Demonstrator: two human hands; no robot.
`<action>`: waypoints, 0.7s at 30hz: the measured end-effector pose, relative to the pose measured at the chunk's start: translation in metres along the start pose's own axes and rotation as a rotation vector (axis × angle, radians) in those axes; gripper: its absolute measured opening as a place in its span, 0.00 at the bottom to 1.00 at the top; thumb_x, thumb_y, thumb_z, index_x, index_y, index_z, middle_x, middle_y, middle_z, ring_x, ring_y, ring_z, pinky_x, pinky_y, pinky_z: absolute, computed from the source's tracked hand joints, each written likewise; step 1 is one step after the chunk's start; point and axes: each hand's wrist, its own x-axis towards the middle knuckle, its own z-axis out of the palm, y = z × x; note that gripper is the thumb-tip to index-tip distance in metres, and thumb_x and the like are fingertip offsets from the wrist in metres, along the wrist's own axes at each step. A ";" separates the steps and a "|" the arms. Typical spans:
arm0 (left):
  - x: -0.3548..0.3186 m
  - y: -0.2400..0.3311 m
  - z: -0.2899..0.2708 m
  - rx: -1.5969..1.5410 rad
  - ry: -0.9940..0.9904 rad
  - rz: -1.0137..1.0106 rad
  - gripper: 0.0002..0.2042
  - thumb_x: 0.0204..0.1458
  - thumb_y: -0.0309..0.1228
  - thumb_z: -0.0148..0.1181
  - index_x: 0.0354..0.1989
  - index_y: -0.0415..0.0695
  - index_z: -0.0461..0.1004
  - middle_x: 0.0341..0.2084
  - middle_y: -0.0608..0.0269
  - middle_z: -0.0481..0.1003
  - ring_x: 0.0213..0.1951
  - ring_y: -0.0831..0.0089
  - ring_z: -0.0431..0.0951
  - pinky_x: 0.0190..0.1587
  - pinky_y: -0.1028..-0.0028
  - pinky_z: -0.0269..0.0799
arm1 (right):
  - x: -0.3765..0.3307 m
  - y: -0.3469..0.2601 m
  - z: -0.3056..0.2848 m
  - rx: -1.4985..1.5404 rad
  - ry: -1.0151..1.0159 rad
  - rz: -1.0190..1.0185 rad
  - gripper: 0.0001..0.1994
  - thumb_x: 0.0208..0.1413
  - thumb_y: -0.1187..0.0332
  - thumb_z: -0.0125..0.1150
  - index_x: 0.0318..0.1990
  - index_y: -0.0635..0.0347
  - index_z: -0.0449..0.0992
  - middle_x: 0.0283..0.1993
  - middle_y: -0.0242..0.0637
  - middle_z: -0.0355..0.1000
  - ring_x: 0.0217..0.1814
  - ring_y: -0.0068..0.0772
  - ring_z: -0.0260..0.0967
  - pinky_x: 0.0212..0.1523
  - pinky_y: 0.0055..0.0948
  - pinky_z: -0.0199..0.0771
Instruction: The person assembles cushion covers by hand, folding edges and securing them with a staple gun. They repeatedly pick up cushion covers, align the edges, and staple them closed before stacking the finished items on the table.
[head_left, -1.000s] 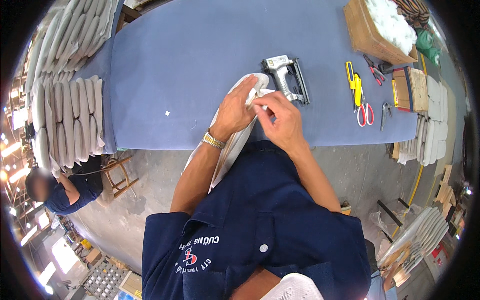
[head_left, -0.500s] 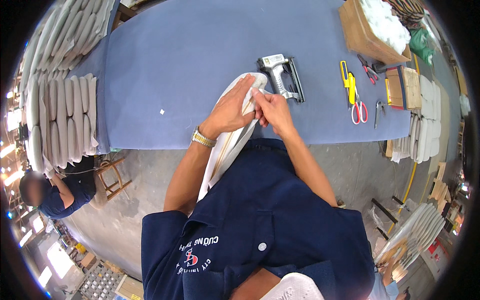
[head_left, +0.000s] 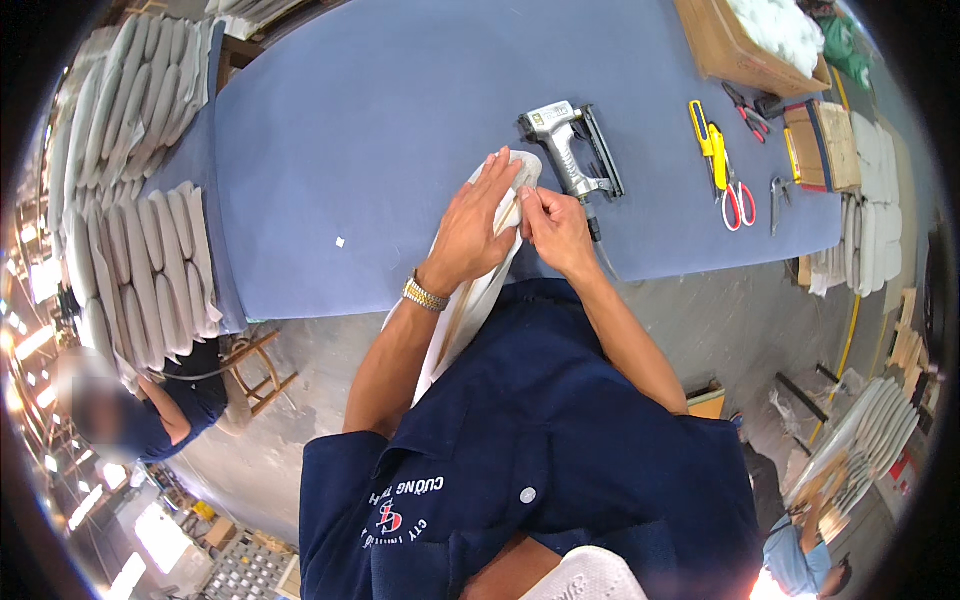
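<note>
A long, narrow padded piece (head_left: 452, 338) slants from the table's near edge down against my shirt. Its cover is pale fabric, with a thin tan strip running lengthwise. My left hand (head_left: 470, 230) lies flat across the upper part, fingers stretched toward the rounded far end and thumb pointing right. On the right side of that end, my right hand (head_left: 560, 232) pinches the fabric edge between thumb and curled fingers; the fingertips are partly hidden. Just beyond my right hand, a silver-and-black staple gun (head_left: 565, 150) rests on the blue table (head_left: 370, 120), its hose trailing toward the near edge.
At right on the table are a yellow cutter (head_left: 708, 140), red-handled scissors (head_left: 738, 205), pliers (head_left: 748, 115), a hex key (head_left: 776, 205) and a carton (head_left: 705, 40) of white stuffing. Padded pieces (head_left: 140, 270) are stacked at left, near another person (head_left: 180, 415).
The view has shifted slightly. My right thumb has drawn back from beside the left fingers, and the right fingers are curled tighter at the fabric edge. My left hand stays flat on the piece.
</note>
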 end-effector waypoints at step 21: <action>0.018 -0.052 -0.061 -0.056 0.153 -0.198 0.24 0.45 0.23 0.68 0.54 0.39 0.76 0.49 0.52 0.80 0.50 0.56 0.81 0.54 0.64 0.75 | 0.064 0.002 0.073 0.285 0.047 -0.150 0.20 0.70 0.62 0.54 0.25 0.63 0.70 0.18 0.29 0.64 0.21 0.19 0.58 0.24 0.28 0.59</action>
